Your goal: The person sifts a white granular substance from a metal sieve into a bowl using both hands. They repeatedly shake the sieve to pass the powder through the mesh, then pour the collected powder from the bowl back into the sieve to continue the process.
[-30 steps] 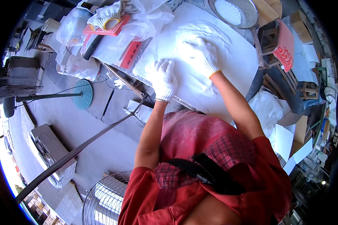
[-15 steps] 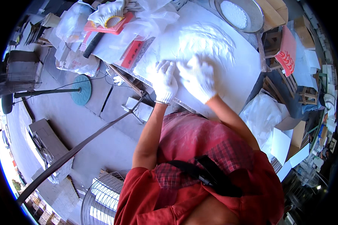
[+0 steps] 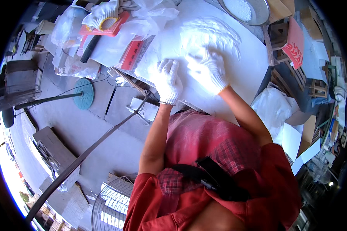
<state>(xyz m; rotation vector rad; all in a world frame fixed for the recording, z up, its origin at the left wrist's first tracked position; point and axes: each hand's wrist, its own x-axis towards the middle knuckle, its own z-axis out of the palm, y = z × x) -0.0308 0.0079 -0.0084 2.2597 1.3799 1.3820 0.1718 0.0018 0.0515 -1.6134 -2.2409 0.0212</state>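
Gloved hands: two, one left hand (image 3: pixel 169 82), one right hand (image 3: pixel 209 71). Heap of white powder (image 3: pixel 210 32): one. Round metal pan (image 3: pixel 261 12): one. Loose knitted gloves (image 3: pixel 102 13) on the pile: at least two, overlapping, exact number unclear. Pinkish-red tray (image 3: pixel 112 30): one. Black handle (image 3: pixel 90 49): one. Red strip (image 3: pixel 132 54): one. Teal round base (image 3: pixel 83 93): one. Pink sheet (image 3: pixel 293 42) at right: one. White plastic bag (image 3: pixel 272 109) at right: one. Cardboard boxes (image 3: pixel 307 133) there: several, too jumbled to count
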